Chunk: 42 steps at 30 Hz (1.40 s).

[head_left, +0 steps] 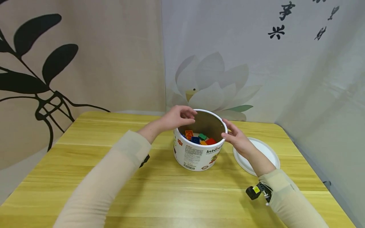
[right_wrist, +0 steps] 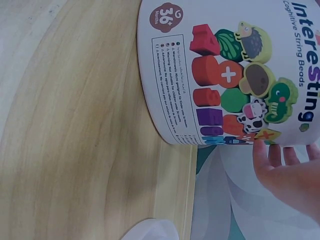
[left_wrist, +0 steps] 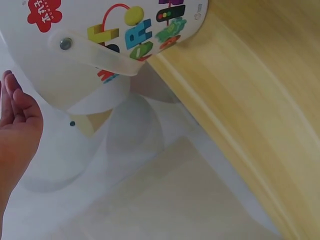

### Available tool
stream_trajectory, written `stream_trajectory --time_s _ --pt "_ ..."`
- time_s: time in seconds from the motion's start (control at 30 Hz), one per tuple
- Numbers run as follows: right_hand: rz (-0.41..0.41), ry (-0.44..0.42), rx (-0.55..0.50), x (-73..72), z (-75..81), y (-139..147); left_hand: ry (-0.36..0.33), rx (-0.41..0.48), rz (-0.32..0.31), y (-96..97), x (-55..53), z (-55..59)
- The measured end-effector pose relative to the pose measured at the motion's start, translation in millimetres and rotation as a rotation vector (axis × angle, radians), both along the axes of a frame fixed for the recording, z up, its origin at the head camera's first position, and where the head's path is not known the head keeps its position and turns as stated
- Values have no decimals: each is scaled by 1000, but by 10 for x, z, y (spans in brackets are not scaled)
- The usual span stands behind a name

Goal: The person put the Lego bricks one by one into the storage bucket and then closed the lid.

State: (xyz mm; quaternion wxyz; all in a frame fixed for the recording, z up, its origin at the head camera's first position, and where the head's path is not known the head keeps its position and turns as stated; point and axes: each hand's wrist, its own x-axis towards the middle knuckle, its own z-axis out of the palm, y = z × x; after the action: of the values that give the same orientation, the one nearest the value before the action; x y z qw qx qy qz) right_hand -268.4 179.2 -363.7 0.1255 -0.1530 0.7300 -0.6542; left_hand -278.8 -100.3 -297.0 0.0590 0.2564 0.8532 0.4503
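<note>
A white round bucket (head_left: 196,158) with printed pictures stands upright on the table. Inside it lie several coloured blocks, among them an orange block (head_left: 188,134), a dark blue block (head_left: 195,140), a green block (head_left: 202,136) and a red block (head_left: 211,141). My left hand (head_left: 179,117) hovers at the bucket's left rim, fingers loosely bent, nothing between them. In the left wrist view that hand (left_wrist: 20,115) shows only partly, at the left edge. My right hand (head_left: 236,137) holds the bucket's right rim, its thumb over the edge and its fingers outside.
A round white lid (head_left: 271,152) lies flat on the wooden table (head_left: 171,196), right of the bucket and partly behind my right forearm. Behind the table hangs a printed curtain (head_left: 122,57). A clear handle strap (left_wrist: 100,55) is fixed to the bucket's side.
</note>
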Motion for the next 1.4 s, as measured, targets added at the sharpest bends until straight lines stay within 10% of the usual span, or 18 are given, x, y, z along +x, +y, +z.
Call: stream_trajectory --time_s 0.77,1.4 --pt "-88 -40 130 -15 209 339 11 1 55 9 24 5" --pt "-305 -222 426 3 139 1388 -124 -11 -167 1288 552 132"
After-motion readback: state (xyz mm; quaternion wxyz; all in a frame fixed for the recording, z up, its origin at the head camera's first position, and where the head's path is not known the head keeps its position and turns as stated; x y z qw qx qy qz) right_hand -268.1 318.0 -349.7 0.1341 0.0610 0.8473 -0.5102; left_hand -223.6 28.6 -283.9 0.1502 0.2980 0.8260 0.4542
